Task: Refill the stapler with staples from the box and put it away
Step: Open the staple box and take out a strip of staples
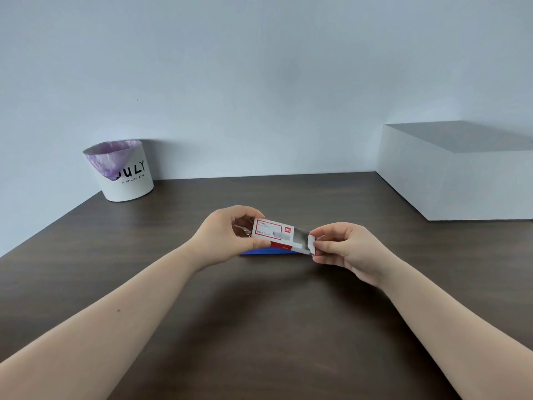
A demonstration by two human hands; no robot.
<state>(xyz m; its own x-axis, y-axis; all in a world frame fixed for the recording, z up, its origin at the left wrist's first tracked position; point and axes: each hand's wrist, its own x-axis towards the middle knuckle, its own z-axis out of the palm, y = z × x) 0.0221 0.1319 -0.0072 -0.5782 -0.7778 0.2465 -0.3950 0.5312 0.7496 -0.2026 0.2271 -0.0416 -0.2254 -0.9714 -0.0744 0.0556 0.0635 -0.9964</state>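
Observation:
A small white and red staple box point(272, 233) is held a little above the dark table, near its middle. My left hand point(227, 239) grips the box's outer sleeve at its left end. My right hand point(343, 249) pinches the white end flap of the inner tray point(302, 243), which sticks out to the right of the sleeve and shows grey inside. Just under and behind the box lies the blue stapler point(259, 252); only a thin blue strip and a bit of metal by my left fingers show, the rest is hidden.
A white paper bucket point(127, 174) with a purple liner and black lettering stands at the back left against the wall. A large white box point(458, 174) sits at the back right. The dark wooden table point(259, 327) stretches toward me between my forearms.

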